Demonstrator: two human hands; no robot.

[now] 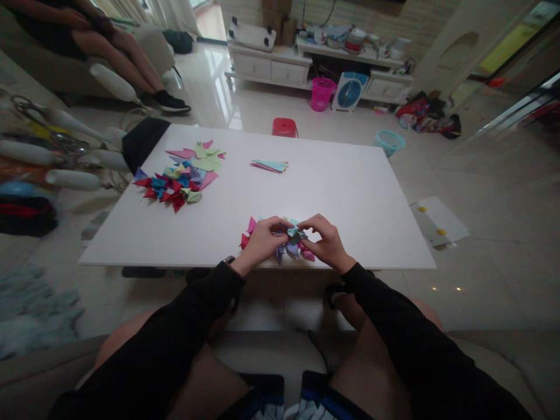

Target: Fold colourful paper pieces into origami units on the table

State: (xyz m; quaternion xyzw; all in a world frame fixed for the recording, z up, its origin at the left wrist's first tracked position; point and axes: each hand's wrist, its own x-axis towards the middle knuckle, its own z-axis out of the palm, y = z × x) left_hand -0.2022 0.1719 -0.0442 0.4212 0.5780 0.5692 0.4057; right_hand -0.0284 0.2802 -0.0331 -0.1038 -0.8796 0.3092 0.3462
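Note:
Between my two hands is a light blue-green folded paper piece (296, 235), pinched near the front edge of the white table. My left hand (266, 238) grips its left side with thumb and fingers, and my right hand (324, 240) pinches its right side. Under and around it lie pink, red and purple folded papers (292, 251), partly hidden by my hands. Farther back is a thin stack of long folded paper strips (269, 166), light blue on top. To the left spreads a pile of colourful folded paper pieces (179, 182) in red, blue, green and pink.
A black cloth-like object (144, 143) hangs at the table's (350, 192) far left corner. Beyond the far edge stand a red stool (284, 127) and a light blue basket (389, 142). Another person (126, 52) sits at the upper left. A white sheet (438, 221) lies right of the table.

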